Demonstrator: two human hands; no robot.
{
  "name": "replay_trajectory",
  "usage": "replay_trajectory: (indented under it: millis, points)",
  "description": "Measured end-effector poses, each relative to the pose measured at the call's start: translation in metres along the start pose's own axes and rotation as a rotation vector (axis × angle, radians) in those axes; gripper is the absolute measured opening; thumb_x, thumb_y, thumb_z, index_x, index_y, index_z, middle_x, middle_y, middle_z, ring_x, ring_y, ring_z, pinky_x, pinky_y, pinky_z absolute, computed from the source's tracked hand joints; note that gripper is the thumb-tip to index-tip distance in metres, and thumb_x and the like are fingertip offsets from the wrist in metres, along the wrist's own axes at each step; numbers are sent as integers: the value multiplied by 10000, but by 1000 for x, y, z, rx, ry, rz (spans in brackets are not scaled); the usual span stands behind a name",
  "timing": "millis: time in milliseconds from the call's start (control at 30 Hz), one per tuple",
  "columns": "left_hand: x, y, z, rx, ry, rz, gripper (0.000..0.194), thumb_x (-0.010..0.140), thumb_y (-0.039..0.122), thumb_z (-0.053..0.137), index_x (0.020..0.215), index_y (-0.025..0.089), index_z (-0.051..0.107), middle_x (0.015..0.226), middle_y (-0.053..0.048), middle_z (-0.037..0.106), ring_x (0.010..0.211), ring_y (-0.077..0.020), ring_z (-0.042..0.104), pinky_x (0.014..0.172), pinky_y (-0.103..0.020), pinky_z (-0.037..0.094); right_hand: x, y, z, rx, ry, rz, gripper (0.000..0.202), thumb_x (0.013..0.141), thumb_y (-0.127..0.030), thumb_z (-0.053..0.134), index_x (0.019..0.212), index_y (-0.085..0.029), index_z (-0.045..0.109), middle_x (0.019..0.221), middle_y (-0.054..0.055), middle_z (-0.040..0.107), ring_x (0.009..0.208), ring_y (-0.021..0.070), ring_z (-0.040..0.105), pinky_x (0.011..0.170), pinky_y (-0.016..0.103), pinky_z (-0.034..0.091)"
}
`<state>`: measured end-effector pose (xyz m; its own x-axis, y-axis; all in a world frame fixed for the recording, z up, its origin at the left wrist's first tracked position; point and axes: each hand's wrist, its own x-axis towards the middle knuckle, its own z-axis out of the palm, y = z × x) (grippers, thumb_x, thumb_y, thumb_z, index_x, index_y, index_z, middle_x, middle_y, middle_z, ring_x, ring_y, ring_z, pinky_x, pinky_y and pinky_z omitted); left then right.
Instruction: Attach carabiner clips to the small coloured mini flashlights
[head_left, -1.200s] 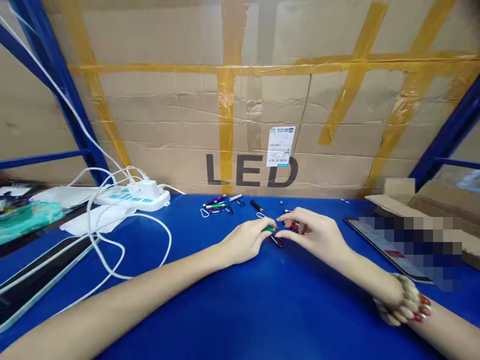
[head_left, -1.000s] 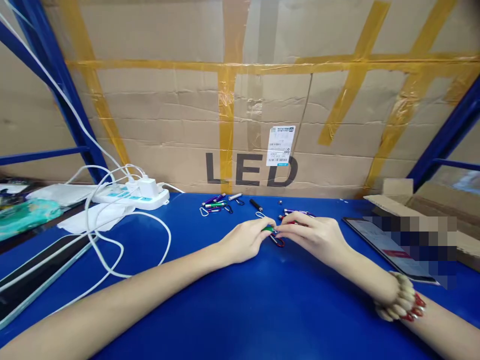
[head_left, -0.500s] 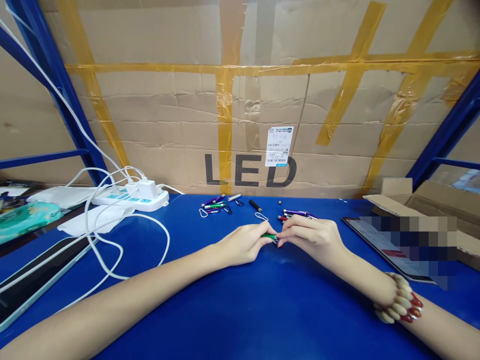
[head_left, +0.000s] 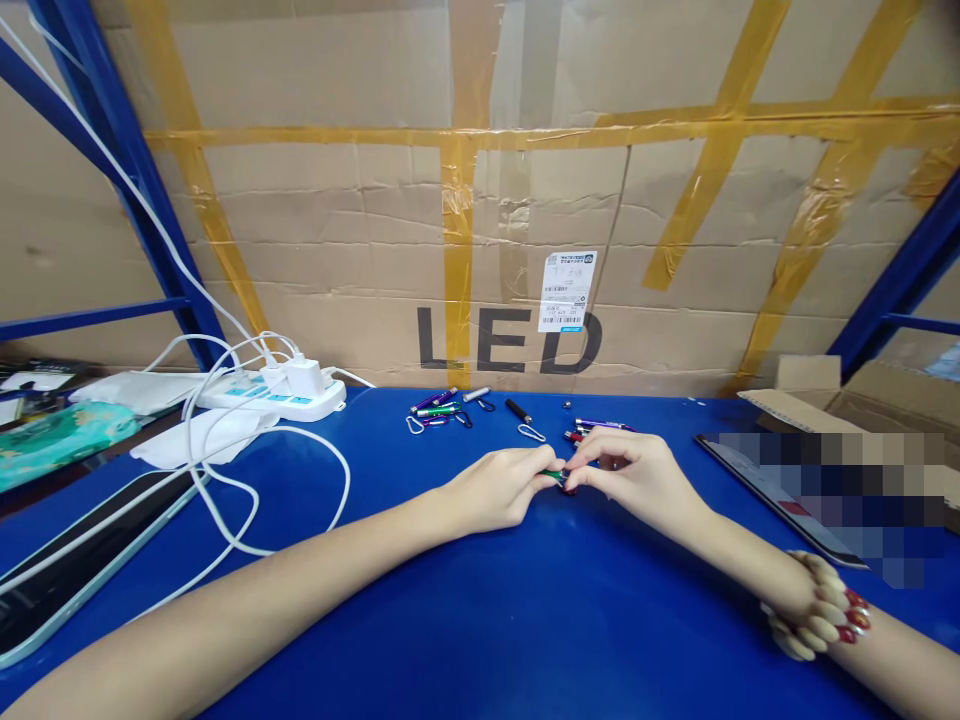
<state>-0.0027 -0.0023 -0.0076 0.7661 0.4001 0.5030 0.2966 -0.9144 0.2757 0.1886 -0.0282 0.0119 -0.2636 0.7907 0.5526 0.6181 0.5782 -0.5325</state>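
My left hand [head_left: 504, 490] is closed around a slim green metal tube [head_left: 553, 474] that looks like a mini keychain flashlight; most of it is hidden in the fingers. Thumb and forefinger of my right hand [head_left: 637, 478] pinch at the tube's right end, where a small shiny and dark red bit [head_left: 568, 487] shows; its kind is too small to tell. Just behind the right fingers lie purple and red tubes [head_left: 604, 425], partly covered. Farther back are a black tube [head_left: 517, 410] with a silver carabiner [head_left: 532, 433], and a cluster of purple, green and silver tubes [head_left: 439, 410] with clips.
A white power strip [head_left: 315, 405] with chargers and looping white cables [head_left: 348, 470] occupies the left, beside a phone [head_left: 90, 560]. To the right are a tablet [head_left: 757, 490] and an open cardboard box [head_left: 795, 375]. A large taped carton [head_left: 360, 240] stands behind the blue table [head_left: 510, 620].
The camera view has shifted slightly, so everything sits a little farther right. My right fingers have changed their pinch at the green tube's end; the left hand keeps its hold.
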Motion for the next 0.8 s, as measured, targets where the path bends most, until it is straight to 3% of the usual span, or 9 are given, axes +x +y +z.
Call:
replay_trajectory:
  millis: [133,333,500,800]
  points:
    - [2,0,1,26,43,-5,58,894,178,372,889,181,429,917,-61,609,842,-184,601,699,-252,458,2,-6,1,177,-122,373,238,644,-396,656,632,-158,664,488,-9,573,376,73,418,395,211,319]
    - [3,3,0,47,30,-5,82,895,176,372,902,172,453,913,-61,609,849,-179,597,734,-258,459,2,-13,-1,408,-212,595,290,563,-415,716,577,-144,612,367,-60,447,346,40,340,362,180,211]
    - [2,5,-3,-3,18,-24,122,908,187,363,991,181,452,975,-52,614,913,-172,591,787,-263,450,3,-13,0,475,-240,625,320,584,-437,702,549,-147,571,356,-64,432,331,31,320,344,171,166]
    - [1,7,-8,-32,28,-69,133,903,194,377,1006,194,461,971,-35,624,878,-163,602,749,-253,457,4,-15,3,471,-229,601,330,614,-447,685,563,-138,582,445,-42,523,332,28,380,323,160,216]
